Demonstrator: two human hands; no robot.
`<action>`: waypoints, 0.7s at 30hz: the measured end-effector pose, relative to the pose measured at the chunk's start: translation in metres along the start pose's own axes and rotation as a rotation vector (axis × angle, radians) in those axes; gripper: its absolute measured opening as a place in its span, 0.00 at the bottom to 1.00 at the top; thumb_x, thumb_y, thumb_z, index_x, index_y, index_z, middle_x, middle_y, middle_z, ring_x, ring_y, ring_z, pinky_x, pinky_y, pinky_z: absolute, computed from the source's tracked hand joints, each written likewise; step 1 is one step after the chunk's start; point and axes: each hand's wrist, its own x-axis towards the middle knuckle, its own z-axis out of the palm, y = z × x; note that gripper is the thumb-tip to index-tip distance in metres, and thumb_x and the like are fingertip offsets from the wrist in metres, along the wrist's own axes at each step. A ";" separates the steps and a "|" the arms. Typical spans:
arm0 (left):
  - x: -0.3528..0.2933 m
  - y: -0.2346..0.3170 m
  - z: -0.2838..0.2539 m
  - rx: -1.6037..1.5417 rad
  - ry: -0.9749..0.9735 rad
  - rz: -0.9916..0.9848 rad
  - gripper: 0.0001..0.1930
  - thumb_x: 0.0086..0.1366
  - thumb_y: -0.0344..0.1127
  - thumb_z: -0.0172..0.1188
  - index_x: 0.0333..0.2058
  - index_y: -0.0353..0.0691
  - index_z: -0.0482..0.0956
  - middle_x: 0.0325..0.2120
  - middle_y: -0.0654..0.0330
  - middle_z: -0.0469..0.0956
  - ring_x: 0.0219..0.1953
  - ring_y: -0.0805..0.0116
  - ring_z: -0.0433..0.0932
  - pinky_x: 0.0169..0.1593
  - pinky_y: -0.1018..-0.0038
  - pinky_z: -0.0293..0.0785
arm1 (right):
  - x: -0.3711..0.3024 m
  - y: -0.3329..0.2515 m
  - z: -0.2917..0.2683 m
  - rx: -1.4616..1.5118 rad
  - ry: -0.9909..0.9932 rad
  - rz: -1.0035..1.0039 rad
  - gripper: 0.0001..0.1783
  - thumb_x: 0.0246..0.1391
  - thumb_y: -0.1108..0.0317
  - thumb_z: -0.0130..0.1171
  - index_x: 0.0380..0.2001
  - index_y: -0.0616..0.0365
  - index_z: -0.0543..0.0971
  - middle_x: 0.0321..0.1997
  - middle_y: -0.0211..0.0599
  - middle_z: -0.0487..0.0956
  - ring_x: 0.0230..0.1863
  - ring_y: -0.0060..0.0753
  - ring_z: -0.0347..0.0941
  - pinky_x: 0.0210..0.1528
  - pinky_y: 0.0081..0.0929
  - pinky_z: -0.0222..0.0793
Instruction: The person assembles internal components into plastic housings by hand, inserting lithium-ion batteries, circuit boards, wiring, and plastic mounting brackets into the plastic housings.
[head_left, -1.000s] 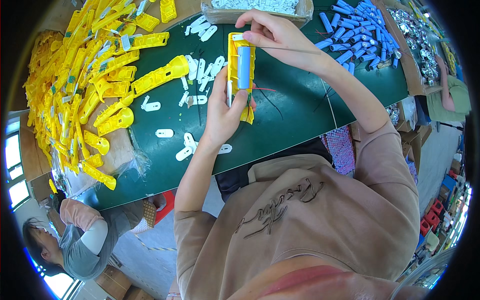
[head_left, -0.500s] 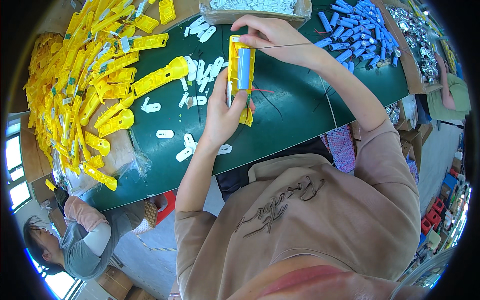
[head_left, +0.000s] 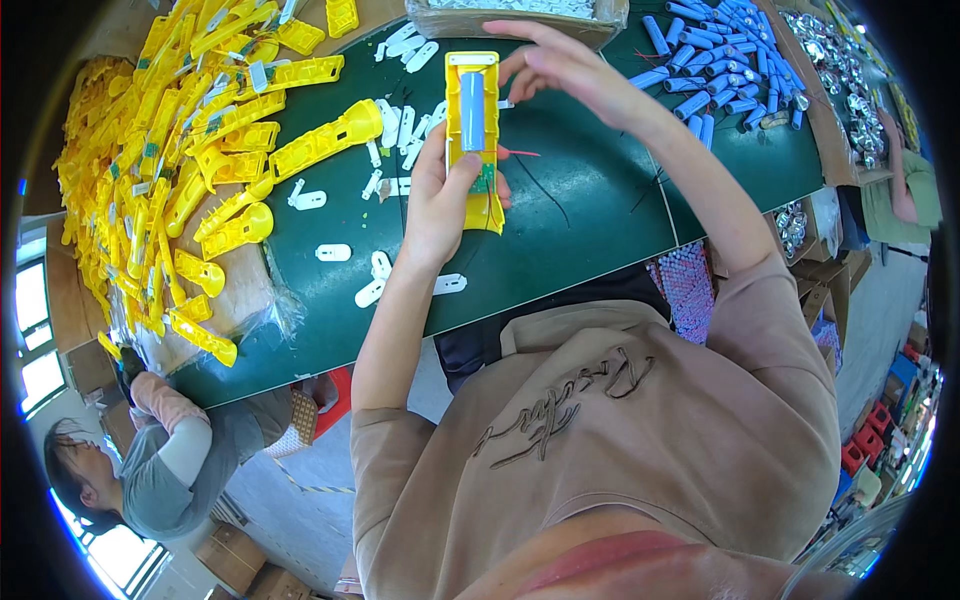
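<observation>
My left hand [head_left: 438, 212] grips a long yellow plastic torch housing half [head_left: 484, 215] upright over the table, thumb across its front. A blue cylindrical battery [head_left: 472, 112] lies lengthwise inside its hollow. Just below the battery a small green circuit board [head_left: 486, 180] shows beside my thumb. Thin red and black wires [head_left: 540, 184] stick out to the right of the housing. My right hand [head_left: 585, 80] is off the upper right side of the housing with fingers apart, and nothing shows in it.
Yellow housings [head_left: 130, 200] lie heaped at the left. White plastic pieces [head_left: 333, 253] are scattered over the green table [head_left: 340, 330]. Loose blue batteries [head_left: 735, 60] pile up at the far right, near a box of shiny metal parts [head_left: 835, 80]. A carton [head_left: 515, 22] of white parts stands at the back. Co-workers sit on both sides.
My right hand has come away from the housing's top end, and its fingers have spread. The housing has shifted slightly up and left and turned, so the circuit board now shows.
</observation>
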 end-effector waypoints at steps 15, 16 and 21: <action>0.005 -0.010 0.007 0.058 0.017 0.135 0.24 0.67 0.32 0.46 0.58 0.34 0.52 0.45 0.54 0.69 0.40 0.70 0.75 0.43 0.73 0.73 | 0.007 -0.006 0.063 0.277 0.255 -0.032 0.27 0.55 0.69 0.57 0.57 0.54 0.63 0.52 0.35 0.69 0.51 0.24 0.67 0.54 0.23 0.64; 0.005 -0.009 0.005 0.068 -0.018 0.126 0.26 0.68 0.34 0.46 0.60 0.33 0.49 0.47 0.53 0.68 0.44 0.67 0.74 0.48 0.71 0.70 | 0.008 -0.004 0.059 0.278 0.252 -0.045 0.26 0.54 0.71 0.57 0.56 0.54 0.63 0.51 0.35 0.69 0.50 0.24 0.68 0.53 0.23 0.66; -0.003 0.022 -0.009 0.446 0.097 0.186 0.28 0.69 0.37 0.42 0.63 0.34 0.45 0.51 0.49 0.68 0.49 0.66 0.71 0.50 0.73 0.67 | 0.008 -0.028 0.010 0.185 0.296 -0.030 0.26 0.54 0.73 0.56 0.57 0.56 0.64 0.50 0.32 0.71 0.48 0.21 0.69 0.51 0.22 0.66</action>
